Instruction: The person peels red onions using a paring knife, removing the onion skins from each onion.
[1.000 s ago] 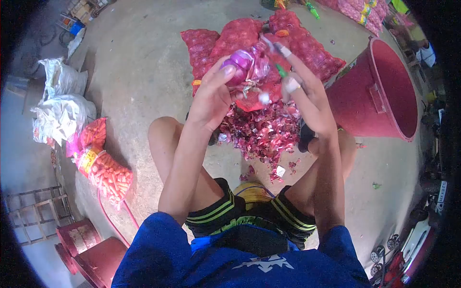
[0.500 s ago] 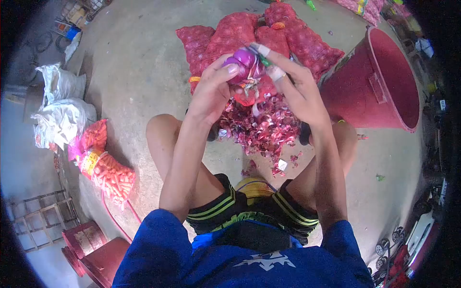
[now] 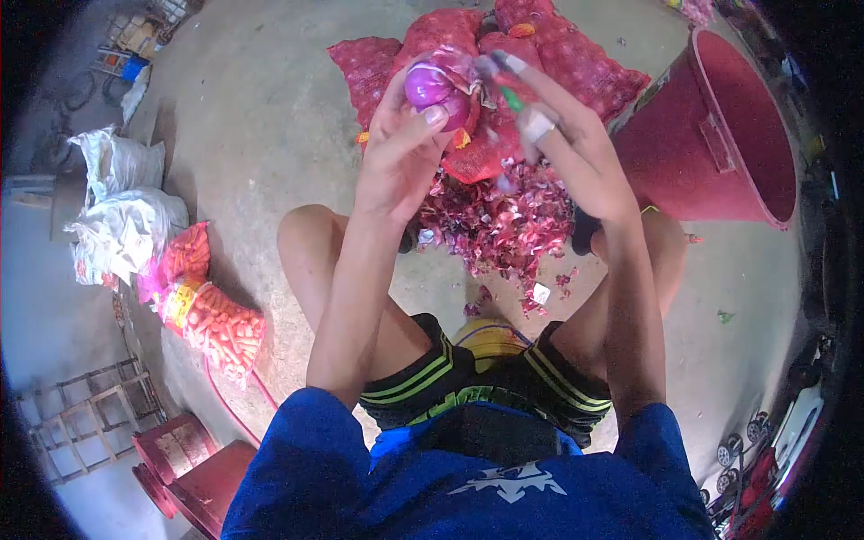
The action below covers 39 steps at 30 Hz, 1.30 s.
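Purple onions (image 3: 434,88) with loose, papery skin rest in my left hand (image 3: 402,144), its fingers wrapped round them and the thumb across the front. Just to their right, my right hand (image 3: 576,135) is closed on a small tool with a green handle (image 3: 512,99); the tool's tip is blurred by motion. White wraps cover some of the right fingers. Below both hands, a heap of red onion skins (image 3: 504,225) lies on the floor between my feet. Red mesh sacks of onions (image 3: 576,67) lie just beyond the hands.
A large red tub (image 3: 666,162) leans at the right. To the left are white sacks (image 3: 126,225) and a bag of orange pieces (image 3: 216,324). Red containers (image 3: 193,468) stand at the lower left, and a wheeled item (image 3: 733,450) is at the lower right.
Both hands have moved slightly up, and the onions have turned in my left hand. The right hand has shifted a little away from them. The whole view has tilted slightly.
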Motion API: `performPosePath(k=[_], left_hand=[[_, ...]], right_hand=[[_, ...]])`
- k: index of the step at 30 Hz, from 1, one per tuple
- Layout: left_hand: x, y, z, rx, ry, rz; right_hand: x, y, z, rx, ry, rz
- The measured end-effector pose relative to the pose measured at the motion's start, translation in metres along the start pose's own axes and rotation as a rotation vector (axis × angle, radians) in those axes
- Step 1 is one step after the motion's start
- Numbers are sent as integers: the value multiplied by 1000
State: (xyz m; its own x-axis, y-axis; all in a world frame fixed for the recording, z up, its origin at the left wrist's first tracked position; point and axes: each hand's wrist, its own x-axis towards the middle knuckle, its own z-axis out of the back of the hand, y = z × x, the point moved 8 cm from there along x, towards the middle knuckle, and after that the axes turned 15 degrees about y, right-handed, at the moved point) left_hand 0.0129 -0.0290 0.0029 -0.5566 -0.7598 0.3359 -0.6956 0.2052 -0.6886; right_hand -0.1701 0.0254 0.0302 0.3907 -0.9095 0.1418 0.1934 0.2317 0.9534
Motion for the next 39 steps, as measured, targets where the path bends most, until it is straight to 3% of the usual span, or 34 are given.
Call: performPosePath(k=[3,6,10,12,13,16,18,20,24,26,32,34,39], left_hand=[[0,-1,0,-4,15,-3],[0,1,1,-7,20,-1],[3,-4,5,101,40,4],[1,-4,-3,161,58,-8],[2,-5,-9,216,76,-19],[2,-5,-13,292,86,14],[1,-8,-13,218,39,47],[0,-4,-10,138,-1,83],[-2,-1,-5,152,-9,90],[-1,-1,-8,176,30,80],[1,-2,1,198,-4,111],[0,-1,0,207,15,177],[1,3,5,159,51,175]], right_hand=[[1,22,-11,-237,-17,131],[6,24,-12,-246,-34,287],[7,13,-11,-401,36,80],[8,14,5,-475,-278,175],[9,7,12,-467,-273,78],[6,2,20,-305,-290,49],[1,8,19,-245,-242,42],[-1,12,4,-174,12,-25],[3,23,-12,-287,-26,257],[5,16,-10,-286,8,195],[6,17,-11,-399,-83,284],[7,16,-6,-454,-143,90],[9,8,-2,-451,-251,131]])
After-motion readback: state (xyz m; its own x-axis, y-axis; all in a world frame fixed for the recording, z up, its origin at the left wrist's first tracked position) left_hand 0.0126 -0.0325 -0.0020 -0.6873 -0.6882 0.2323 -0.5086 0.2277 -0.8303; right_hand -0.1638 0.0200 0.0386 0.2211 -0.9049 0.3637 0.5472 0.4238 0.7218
